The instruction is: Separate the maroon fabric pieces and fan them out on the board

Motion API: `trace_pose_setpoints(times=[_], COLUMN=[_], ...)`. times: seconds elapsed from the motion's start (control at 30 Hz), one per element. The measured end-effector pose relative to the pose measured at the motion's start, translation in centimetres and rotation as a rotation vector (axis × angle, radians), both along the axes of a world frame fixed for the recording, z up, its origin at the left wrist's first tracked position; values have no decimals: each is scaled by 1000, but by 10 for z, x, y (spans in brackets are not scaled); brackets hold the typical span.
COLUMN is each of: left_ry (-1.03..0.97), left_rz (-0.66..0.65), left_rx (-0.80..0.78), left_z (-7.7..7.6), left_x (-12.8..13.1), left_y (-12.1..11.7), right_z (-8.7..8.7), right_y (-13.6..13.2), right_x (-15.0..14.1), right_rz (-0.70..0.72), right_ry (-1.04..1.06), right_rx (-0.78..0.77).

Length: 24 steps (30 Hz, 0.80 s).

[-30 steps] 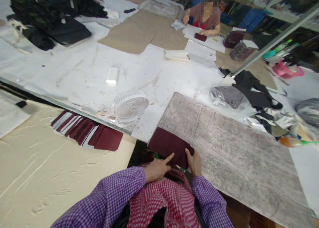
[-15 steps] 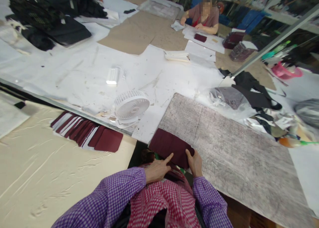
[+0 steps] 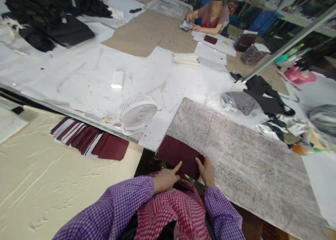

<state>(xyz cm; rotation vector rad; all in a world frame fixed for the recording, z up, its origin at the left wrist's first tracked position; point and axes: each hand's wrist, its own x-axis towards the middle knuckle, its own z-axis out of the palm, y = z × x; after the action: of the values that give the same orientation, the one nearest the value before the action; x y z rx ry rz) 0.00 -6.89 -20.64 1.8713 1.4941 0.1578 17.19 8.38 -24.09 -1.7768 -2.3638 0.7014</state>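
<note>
A maroon fabric piece (image 3: 178, 154) lies at the near left corner of the grey mottled board (image 3: 236, 163). My left hand (image 3: 166, 180) rests at its near edge, the index finger stretched out on top of the cloth and the other fingers bent and partly hidden. At the cloth's right end, my right hand (image 3: 206, 170) pinches the edge, thumb on top; its fingertips are partly out of sight. To the left, a fanned row of maroon and white pieces (image 3: 90, 138) lies on a cream sheet (image 3: 52, 184).
Beyond the cloth stand a white fan (image 3: 138, 112) and a small white block (image 3: 118, 79). A plastic bag (image 3: 241, 105) and black scraps lie at right. Across the table a co-worker (image 3: 214, 18) handles a pale piece near maroon stacks (image 3: 254, 54). Black fabric (image 3: 70, 32) is heaped far left.
My right hand has shifted very slightly at the cloth's edge; my left hand and the cloth stay almost still. The co-worker's hands have moved with the pale piece.
</note>
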Motion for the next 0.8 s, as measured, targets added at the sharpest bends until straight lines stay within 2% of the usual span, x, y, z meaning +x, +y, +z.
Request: trace_pose_setpoints(times=[0.17, 0.37, 0.47, 0.53, 0.6, 0.8], left_ry=[4, 4, 9, 9, 4, 3], left_rz=[1, -13, -9, -7, -7, 7], left_rx=[4, 14, 3, -11, -29, -79], left_z=[-1, -3, -2, -2, -2, -4], left_x=[1, 2, 2, 2, 1, -2], left_y=[0, 1, 2, 3, 4, 0], right_z=[-3, 10, 10, 5, -1, -5], right_y=[1, -6, -20, -30, -37, -30], right_x=[1, -5, -22, -37, -51, -70], right_rz=[19, 88, 287, 480, 604, 663], right_ry=[-18, -35, 17, 44, 42, -5], right_rx=[35, 179, 211, 177, 150, 142])
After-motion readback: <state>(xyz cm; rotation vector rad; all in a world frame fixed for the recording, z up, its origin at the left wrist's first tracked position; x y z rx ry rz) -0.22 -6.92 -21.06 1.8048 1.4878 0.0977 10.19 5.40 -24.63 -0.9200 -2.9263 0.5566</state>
